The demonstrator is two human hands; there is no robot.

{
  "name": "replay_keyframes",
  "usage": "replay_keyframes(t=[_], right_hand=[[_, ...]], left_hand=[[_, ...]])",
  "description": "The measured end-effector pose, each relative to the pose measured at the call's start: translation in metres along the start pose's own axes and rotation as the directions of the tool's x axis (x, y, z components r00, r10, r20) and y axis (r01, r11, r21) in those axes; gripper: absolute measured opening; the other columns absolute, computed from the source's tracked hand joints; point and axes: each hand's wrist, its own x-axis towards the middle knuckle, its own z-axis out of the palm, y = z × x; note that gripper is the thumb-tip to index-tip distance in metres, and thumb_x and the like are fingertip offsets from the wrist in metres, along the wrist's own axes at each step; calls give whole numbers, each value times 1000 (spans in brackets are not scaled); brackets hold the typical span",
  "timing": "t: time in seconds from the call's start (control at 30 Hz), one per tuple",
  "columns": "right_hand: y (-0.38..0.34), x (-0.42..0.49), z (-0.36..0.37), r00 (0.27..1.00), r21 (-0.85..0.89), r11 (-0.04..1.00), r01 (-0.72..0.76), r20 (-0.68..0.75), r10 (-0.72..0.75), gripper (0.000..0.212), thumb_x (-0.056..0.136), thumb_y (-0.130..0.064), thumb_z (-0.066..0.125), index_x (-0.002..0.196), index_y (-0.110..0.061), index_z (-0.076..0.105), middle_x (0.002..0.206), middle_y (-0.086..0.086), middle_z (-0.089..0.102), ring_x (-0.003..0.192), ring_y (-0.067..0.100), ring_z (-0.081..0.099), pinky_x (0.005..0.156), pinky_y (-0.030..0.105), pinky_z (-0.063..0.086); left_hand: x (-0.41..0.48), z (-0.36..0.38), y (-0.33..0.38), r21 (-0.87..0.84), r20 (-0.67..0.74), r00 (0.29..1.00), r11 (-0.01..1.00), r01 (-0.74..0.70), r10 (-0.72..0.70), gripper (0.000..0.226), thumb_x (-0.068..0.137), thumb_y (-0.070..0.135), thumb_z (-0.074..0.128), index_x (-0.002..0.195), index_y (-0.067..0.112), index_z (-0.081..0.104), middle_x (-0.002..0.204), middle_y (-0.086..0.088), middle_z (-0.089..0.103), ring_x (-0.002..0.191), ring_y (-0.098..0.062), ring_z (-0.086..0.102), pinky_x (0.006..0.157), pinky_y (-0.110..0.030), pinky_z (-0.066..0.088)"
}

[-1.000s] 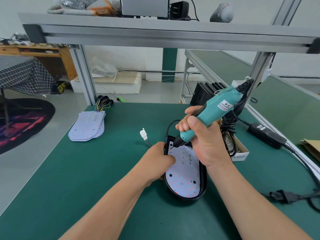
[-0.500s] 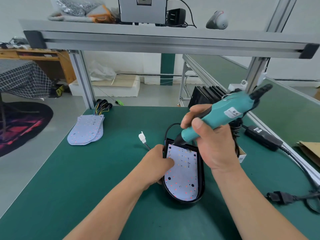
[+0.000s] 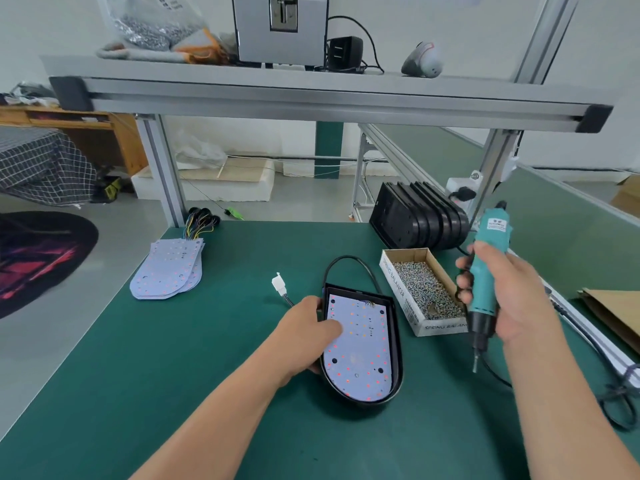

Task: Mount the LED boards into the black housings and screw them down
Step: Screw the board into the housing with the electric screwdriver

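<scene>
The LED board [image 3: 356,344] sits inside the black housing [image 3: 397,348], under the left hand [image 3: 308,330]: the thumb presses its face and the fingers curl round the housing's left wall. The board looks thin, light and easily flexed, best pressed between the diodes. The housing seems rigid, safe to clamp by its rim. Off to the right, the right hand [image 3: 509,299] is wrapped round an electric screwdriver [image 3: 486,268], bit down, just beside the screw box [image 3: 401,292]

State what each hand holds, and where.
Right hand grips the screwdriver by its teal barrel; left hand holds the black housing at its left rim, thumb on the LED board.
</scene>
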Motion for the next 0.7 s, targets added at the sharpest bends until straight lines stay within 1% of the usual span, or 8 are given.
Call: replay_keyframes(t=[0.07,0.17,0.27,0.37,0.47,0.53,0.6,0.7], right_hand=[[0,7,-18,998,-62,996,-59,-31,57,20,97,-22,69,111,-11,62,85,8,72,56,18,63,44,28,50],[2,13,-45,995,-264,960,-93,-56,81,22,99,-17,68,118,-9,62,86,6,73,59,17,67,44,30,51],[6,13,-64,995,-472,876,-101,-70,77,19,100,-19,69,117,-19,62,102,10,69,70,19,72,48,32,56],[14,14,-70,993,-657,745,-116,-81,82,24,101,-17,68,122,-18,56,110,17,66,85,29,69,63,39,59],[15,12,-69,998,-835,546,-61,-44,44,24,101,-26,67,121,-18,57,106,9,67,91,27,63,80,40,50],[13,11,-67,998,-888,456,-56,-42,40,26,100,-33,66,118,-18,55,105,8,65,92,26,61,81,41,47],[12,10,-64,999,-946,322,-46,-44,13,31,99,-38,64,117,-15,52,111,15,61,95,31,59,80,44,46],[12,11,-63,997,-976,213,-39,-51,-51,63,99,-39,66,150,-9,46,138,23,52,128,42,46,103,51,44]], left_hand=[[-1,0,1,-4,2,1000,1000,3,-3,31,83,27,60,113,18,60,107,-10,76,95,-32,77,70,-52,66],[-1,-1,2,-10,-2,1000,1000,6,-6,31,84,30,61,112,18,61,107,-9,77,96,-32,77,71,-52,66],[1,-1,0,-34,3,1000,999,9,-8,31,85,30,61,112,17,62,105,-9,78,94,-31,78,67,-45,66],[4,-2,-3,-69,18,1000,998,2,-1,20,96,21,58,114,15,65,104,-7,80,84,-23,79,59,-32,60],[5,-5,-5,-94,16,1000,996,-4,6,17,101,15,56,112,13,68,102,-8,80,79,-17,77,57,-27,56],[6,-6,-6,-116,20,1000,993,3,-1,17,104,15,55,114,16,69,102,-2,82,84,-17,79,58,-26,57],[7,-8,-7,-140,28,1000,990,12,-8,18,106,16,54,116,20,69,103,3,82,86,-18,80,57,-26,58],[10,-10,-8,-164,31,999,986,15,-10,17,107,19,55,117,22,69,105,4,82,87,-18,80,58,-28,58]])
